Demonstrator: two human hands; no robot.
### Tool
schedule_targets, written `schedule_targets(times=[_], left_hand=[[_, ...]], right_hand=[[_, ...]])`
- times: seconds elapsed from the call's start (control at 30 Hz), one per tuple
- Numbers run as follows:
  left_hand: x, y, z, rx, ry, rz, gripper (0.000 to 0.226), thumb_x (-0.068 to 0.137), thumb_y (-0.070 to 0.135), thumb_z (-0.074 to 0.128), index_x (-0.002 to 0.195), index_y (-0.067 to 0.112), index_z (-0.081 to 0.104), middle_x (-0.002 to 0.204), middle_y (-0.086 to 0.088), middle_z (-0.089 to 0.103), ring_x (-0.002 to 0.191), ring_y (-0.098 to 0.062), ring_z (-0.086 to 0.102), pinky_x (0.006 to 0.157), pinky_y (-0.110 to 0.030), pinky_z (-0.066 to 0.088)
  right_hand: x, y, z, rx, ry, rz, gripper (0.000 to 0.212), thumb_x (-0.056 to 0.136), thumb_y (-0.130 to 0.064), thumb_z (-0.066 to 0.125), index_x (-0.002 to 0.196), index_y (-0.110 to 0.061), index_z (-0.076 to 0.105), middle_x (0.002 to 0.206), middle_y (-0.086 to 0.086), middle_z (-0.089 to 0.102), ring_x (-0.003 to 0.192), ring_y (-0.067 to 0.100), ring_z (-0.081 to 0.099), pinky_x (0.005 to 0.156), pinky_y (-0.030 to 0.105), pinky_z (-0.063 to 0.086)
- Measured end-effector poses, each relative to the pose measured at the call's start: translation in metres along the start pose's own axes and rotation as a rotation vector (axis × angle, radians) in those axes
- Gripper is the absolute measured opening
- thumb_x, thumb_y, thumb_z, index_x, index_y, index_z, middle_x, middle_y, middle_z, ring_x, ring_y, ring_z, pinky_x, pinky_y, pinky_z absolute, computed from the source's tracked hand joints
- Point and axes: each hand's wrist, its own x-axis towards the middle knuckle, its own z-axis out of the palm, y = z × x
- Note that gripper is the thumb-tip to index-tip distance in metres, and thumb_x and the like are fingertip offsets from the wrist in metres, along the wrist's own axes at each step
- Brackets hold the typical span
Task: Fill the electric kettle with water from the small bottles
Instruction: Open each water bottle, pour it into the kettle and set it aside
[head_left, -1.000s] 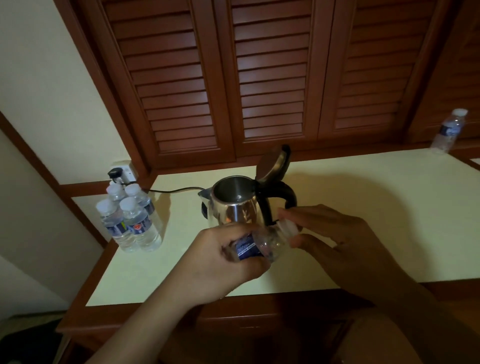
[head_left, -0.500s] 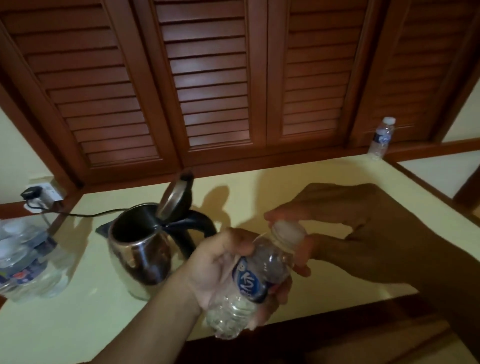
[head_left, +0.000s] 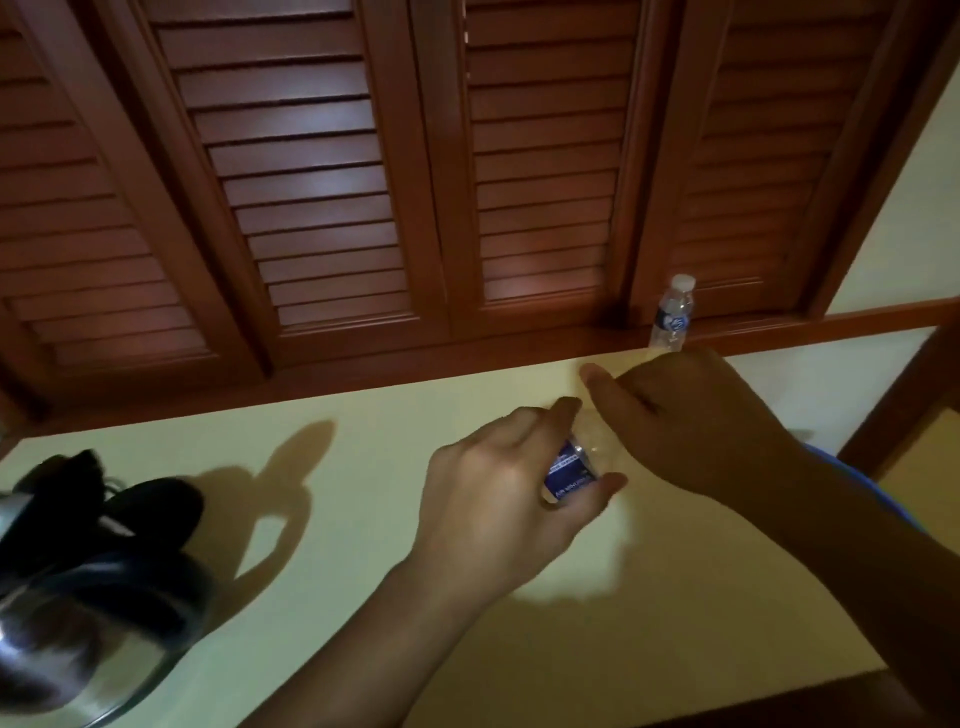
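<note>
Opening the small bottle (head_left: 569, 470) is, in our judgement, the step in hand. Our left hand (head_left: 498, 499) grips the bottle round its blue label, with fingers and thumb curled about the body. It holds the bottle over the tabletop (head_left: 363, 467), neck pointing toward the right hand (head_left: 691, 426). The right hand lies over the neck end and hides the cap. Its thumb is stretched out, but we cannot tell whether the fingers beneath pinch the cap, or whether the cap is on.

The kettle (head_left: 88, 597) stands at the lower left edge of the view, blurred and well apart from the bottle. A second bottle (head_left: 672, 317), capped, stands upright on the ledge beyond the right hand.

The next move calls for the following:
- Confirm that the cap is free and clear of the neck.
- Carry the bottle left, to above the kettle mouth.
- Tip the bottle only once the neck is over the opening.
</note>
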Motion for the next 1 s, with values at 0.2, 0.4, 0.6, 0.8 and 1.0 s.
schedule_targets(times=[0.2, 0.4, 0.6, 0.8, 1.0], left_hand=[[0.043, 0.01, 0.027, -0.773, -0.517, -0.399, 0.047, 0.089, 0.034, 0.083, 0.127, 0.051, 0.063, 0.119, 0.024, 0.074, 0.107, 0.003, 0.069, 0.092, -0.019, 0.054], [0.067, 0.008, 0.078, -0.878, -0.595, -0.379, 0.051, 0.095, 0.009, 0.076, 0.14, 0.031, 0.064, 0.118, 0.003, 0.078, 0.112, -0.007, 0.068, 0.1, -0.027, 0.051], [0.089, 0.012, 0.117, -0.798, -0.489, -0.418, 0.05, 0.08, 0.026, 0.092, 0.123, 0.031, 0.068, 0.105, 0.011, 0.075, 0.103, -0.012, 0.071, 0.092, -0.039, 0.059], [0.103, 0.01, 0.152, -0.777, -0.456, -0.411, 0.059, 0.075, 0.036, 0.095, 0.119, 0.029, 0.056, 0.114, -0.004, 0.065, 0.108, -0.016, 0.062, 0.079, -0.041, 0.054], [0.114, -0.011, 0.167, -0.842, -0.588, -0.349, 0.054, 0.086, 0.023, 0.083, 0.135, 0.035, 0.065, 0.122, -0.005, 0.07, 0.117, -0.023, 0.065, 0.099, -0.062, 0.05]], right_hand=[[0.002, 0.067, -0.008, 0.32, 0.139, 0.08, 0.032, 0.087, -0.063, 0.047, 0.086, -0.04, 0.069, 0.065, -0.013, 0.066, 0.07, 0.001, 0.061, 0.06, 0.011, 0.043], [0.004, 0.105, -0.014, 0.5, 0.096, 0.013, 0.018, 0.095, -0.049, 0.048, 0.111, -0.055, 0.056, 0.094, -0.044, 0.061, 0.098, -0.018, 0.06, 0.082, 0.001, 0.041], [0.002, 0.132, -0.002, 0.636, 0.114, 0.136, 0.024, 0.096, -0.037, 0.056, 0.118, -0.045, 0.057, 0.088, -0.051, 0.058, 0.097, -0.027, 0.054, 0.076, -0.003, 0.041], [0.009, 0.157, 0.012, 0.628, 0.187, 0.255, 0.032, 0.088, -0.031, 0.074, 0.11, -0.05, 0.061, 0.106, -0.024, 0.07, 0.102, -0.002, 0.066, 0.086, 0.021, 0.056], [0.02, 0.18, 0.009, 0.816, 0.118, 0.19, 0.031, 0.096, -0.024, 0.059, 0.123, -0.039, 0.061, 0.122, -0.01, 0.07, 0.116, 0.006, 0.065, 0.088, 0.03, 0.06]])
